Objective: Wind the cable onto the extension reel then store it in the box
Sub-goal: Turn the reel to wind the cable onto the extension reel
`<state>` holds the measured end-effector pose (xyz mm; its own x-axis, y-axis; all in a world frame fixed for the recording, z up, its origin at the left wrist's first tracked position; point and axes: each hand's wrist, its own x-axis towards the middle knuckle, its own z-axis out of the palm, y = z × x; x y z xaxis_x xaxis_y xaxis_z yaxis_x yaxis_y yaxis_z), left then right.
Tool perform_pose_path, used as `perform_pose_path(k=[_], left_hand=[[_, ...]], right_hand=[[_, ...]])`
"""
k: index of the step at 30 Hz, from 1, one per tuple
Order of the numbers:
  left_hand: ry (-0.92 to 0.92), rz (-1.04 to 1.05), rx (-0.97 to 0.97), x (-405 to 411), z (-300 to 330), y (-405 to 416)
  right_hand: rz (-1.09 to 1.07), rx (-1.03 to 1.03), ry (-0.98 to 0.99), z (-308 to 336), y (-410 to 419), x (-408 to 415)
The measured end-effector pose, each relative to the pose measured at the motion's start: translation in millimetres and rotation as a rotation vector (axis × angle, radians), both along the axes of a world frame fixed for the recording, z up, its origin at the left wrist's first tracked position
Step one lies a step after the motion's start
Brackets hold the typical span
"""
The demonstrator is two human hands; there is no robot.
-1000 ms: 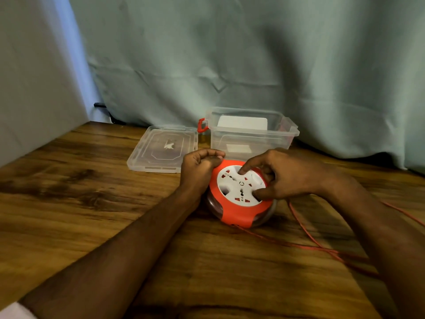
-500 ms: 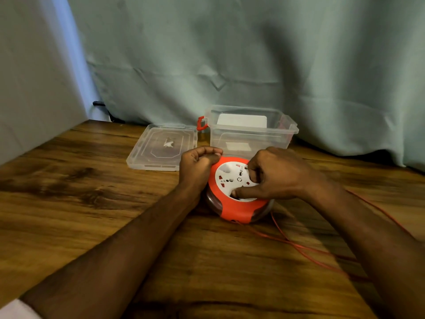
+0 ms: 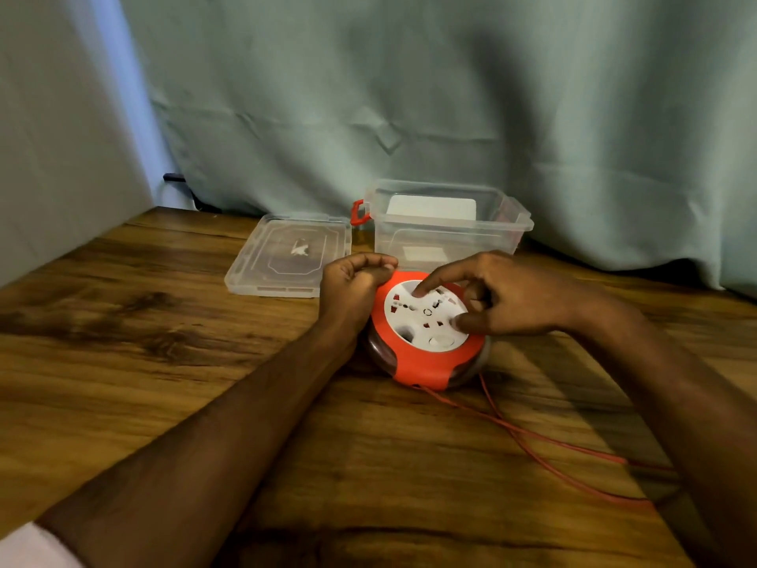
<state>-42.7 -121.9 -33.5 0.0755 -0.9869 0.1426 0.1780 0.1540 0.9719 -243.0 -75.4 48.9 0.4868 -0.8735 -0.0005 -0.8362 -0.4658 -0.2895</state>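
An orange extension reel (image 3: 426,364) with a white socket face lies flat on the wooden table (image 3: 123,342), just in front of the clear plastic box (image 3: 446,235). My left hand (image 3: 354,286) is curled in a fist against the reel's left edge, holding it. My right hand (image 3: 506,295) rests on the white face, index fingertip in a recess at the top and thumb pressed at the right rim. An orange cable (image 3: 540,448) runs loose from under the reel toward the lower right.
The box's clear lid (image 3: 286,260) lies flat on the table to the left of the box. A red latch (image 3: 359,212) hangs on the box's left side. A pale curtain (image 3: 409,96) closes off the back of the table.
My right hand has shifted on the white face: the index finger now reaches to the top recess, and the face has turned. The loose cable lies closer to the reel. The left hand stayed put.
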Motion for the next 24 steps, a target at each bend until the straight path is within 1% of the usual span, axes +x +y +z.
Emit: perform_pose_path(k=[3, 8, 12, 18, 24], left_hand=[[0.002, -0.012, -0.012, -0.2, -0.3, 0.2], [-0.030, -0.025, -0.020, -0.4, -0.8, 0.2], [-0.033, -0.037, -0.024, -0.4, -0.3, 0.6], [-0.055, -0.032, -0.036, 0.3, -1.3, -0.1], [-0.049, -0.025, -0.028, -0.4, -1.8, 0.1]], right_hand=[[0.018, 0.041, 0.005, 3.3, 1.3, -2.3], [0.044, 0.035, 0.053, 10.0, 8.8, -2.6], [0.015, 0.034, 0.060, 12.5, 9.3, -4.7], [-0.087, -0.064, 0.098, 2.4, 1.9, -1.5], [-0.151, -0.159, 0.197, -1.0, 4.7, 6.0]])
